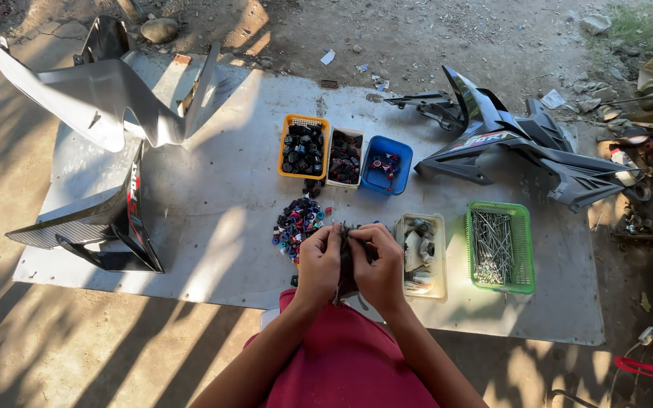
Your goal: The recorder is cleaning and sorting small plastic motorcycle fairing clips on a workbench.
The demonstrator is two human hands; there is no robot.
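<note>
We pinch a small dark, ridged part [348, 261] between both closed hands: left hand [319, 261], right hand [379, 268].

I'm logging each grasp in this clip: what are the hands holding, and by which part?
Both the left hand and the right hand pinch a small dark part between them, near its upper end; what it is cannot be told.

small dark metal part [347, 264]: upright, pinched between both hands' fingers [357, 236], partly hidden
position: above grey sheet's near edge, beside loose coloured caps
</note>
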